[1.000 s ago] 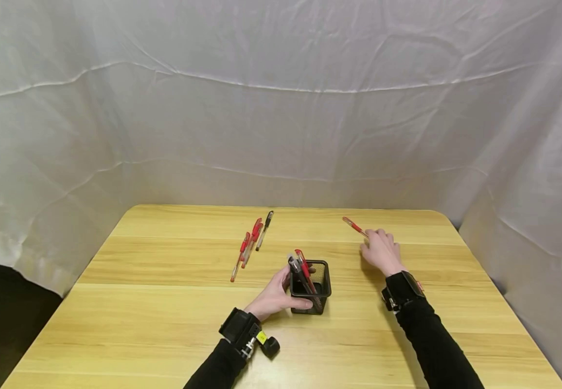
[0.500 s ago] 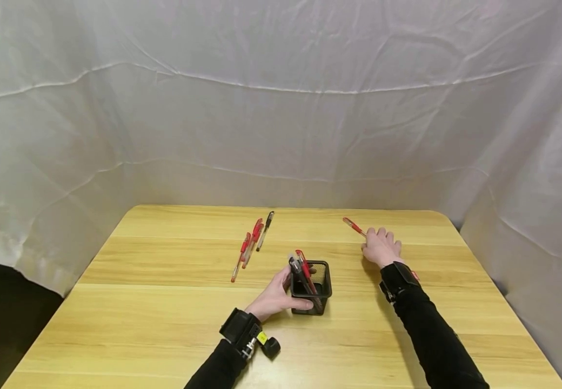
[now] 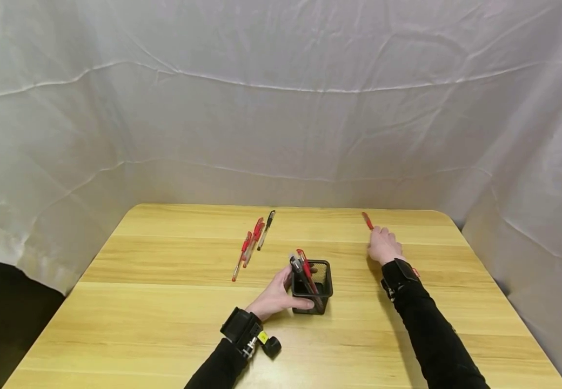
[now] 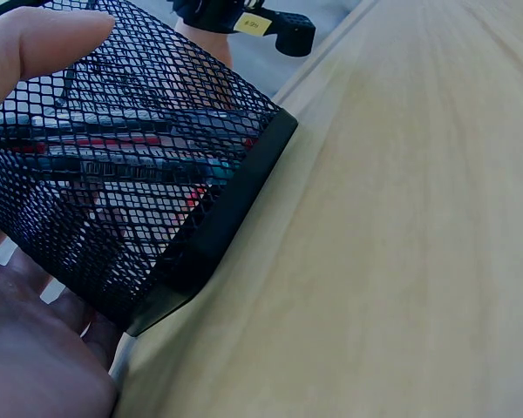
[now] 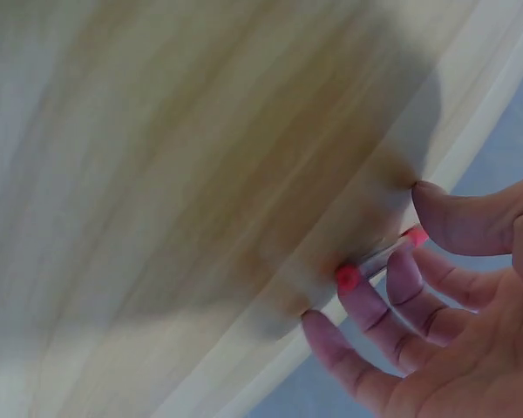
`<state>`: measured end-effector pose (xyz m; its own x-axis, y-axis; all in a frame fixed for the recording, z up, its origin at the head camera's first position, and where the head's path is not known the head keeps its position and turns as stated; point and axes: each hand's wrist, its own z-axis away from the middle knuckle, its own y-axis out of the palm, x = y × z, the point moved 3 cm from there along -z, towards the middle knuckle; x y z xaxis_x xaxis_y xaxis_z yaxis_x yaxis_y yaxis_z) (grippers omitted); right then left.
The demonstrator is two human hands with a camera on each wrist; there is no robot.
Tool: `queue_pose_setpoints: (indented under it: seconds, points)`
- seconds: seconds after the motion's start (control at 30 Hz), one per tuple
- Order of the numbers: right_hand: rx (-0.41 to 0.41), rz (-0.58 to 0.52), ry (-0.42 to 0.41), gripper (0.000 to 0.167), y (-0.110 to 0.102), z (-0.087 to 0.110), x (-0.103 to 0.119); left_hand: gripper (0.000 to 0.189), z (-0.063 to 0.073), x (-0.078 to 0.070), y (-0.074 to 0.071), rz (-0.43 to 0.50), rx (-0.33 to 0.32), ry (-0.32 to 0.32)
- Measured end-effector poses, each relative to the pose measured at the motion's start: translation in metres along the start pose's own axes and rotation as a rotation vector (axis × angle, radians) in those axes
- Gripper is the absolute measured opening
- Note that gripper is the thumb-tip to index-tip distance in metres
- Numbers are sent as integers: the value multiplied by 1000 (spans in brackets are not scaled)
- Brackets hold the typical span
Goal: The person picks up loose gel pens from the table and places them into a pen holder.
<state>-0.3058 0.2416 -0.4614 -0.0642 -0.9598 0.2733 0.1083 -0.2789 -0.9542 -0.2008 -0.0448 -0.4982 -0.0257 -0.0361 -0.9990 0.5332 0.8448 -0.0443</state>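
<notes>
Red pen (image 3: 367,220) has swung round at your right hand (image 3: 385,246)

Your fingers there touch it, loosely bent, thumb apart — the pen points toward the far edge of the worktop (image 3: 164,329). Your left hand (image 3: 275,297) curls round the black mesh cup (image 3: 330,281), pens (image 3: 305,264) leaning inside. Loose red and black pens (image 3: 243,248) lie to its left.
</notes>
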Motion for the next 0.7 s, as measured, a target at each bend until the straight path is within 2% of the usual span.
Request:
queue_pose_setpoints:
  seconds: [0.2,0.37,0.6,0.7]
  points:
    - [-30,-39,5,39,-3,-5,-12,89,0,0,0,-4,-2,-8]
    - [-5,-66,10,36,-7,-6,-22,87,-1,1,0,-1,-4,5]
    - [40,-50,-16,13,-9,-7,-27,89,1,2,0,7,-6,-2]
    - [51,-75,-8,10,-8,-6,-27,90,1,2,0,-5,-7,-10]
